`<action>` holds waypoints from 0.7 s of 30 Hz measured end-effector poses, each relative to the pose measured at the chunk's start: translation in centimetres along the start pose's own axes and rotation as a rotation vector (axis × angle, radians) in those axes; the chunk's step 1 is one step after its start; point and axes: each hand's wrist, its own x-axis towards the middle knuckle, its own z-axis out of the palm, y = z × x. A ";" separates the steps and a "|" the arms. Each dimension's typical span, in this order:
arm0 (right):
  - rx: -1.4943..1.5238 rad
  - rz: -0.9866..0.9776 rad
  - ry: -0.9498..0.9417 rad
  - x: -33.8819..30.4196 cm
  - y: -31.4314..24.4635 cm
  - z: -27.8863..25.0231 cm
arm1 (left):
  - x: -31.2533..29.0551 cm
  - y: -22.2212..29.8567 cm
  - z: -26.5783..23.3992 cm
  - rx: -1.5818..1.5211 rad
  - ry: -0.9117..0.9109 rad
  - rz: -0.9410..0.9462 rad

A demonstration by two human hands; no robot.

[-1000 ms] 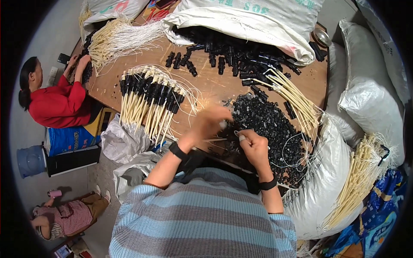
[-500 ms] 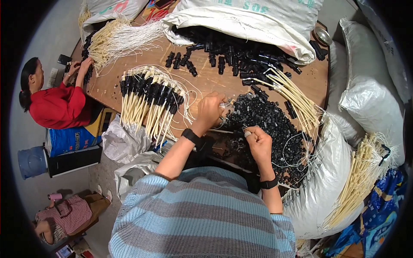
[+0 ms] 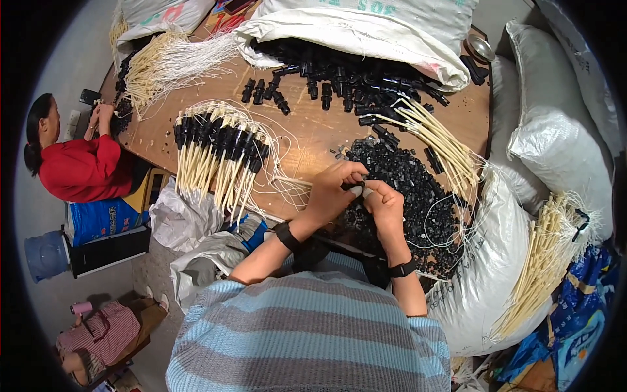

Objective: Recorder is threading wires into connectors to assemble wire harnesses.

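Note:
Over the near-left side of a heap of small black plastic pieces [image 3: 418, 189], my two hands meet fingertip to fingertip. My left hand [image 3: 328, 193] is closed in a pinch, thumb against fingers. Facing it, my right hand [image 3: 386, 212] also pinches. Whatever sits between the fingertips is too small to make out. Whitish coverings show on a digit of each hand. Right of the heap lies a bundle of cream tubes [image 3: 450, 147], with a thin white cord [image 3: 418, 243] looping over the pieces. Left of my hands, cream tubes with black fittings [image 3: 225, 147] lie in a row.
Black connectors [image 3: 326, 96] spill from a white woven sack [image 3: 353, 36] across the wooden table [image 3: 294, 140]. Full sacks [image 3: 555, 144] and another tube bundle [image 3: 532, 261] crowd the right. A person in red [image 3: 85, 163] works at the table's left; another person in stripes [image 3: 98, 336] sits lower left.
My left hand has come right and down from the heap's edge to meet my right hand, which shifted slightly. The view has moved a little. The person in red has brought their hands together.

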 end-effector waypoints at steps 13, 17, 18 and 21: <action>-0.348 -0.177 0.090 -0.8 0.0 0.0 | -0.1 -0.6 -0.3 0.112 -0.015 -0.077; 0.062 -0.080 0.020 -0.8 -1.0 -0.3 | 0.2 -0.6 -0.9 0.209 0.051 0.026; 0.440 0.003 -0.017 -0.8 -1.2 -0.8 | 0.5 0.9 -1.3 0.124 -0.059 0.062; 0.629 -0.014 -0.203 -0.6 -1.9 -2.5 | 0.2 0.6 -1.9 0.146 -0.283 0.093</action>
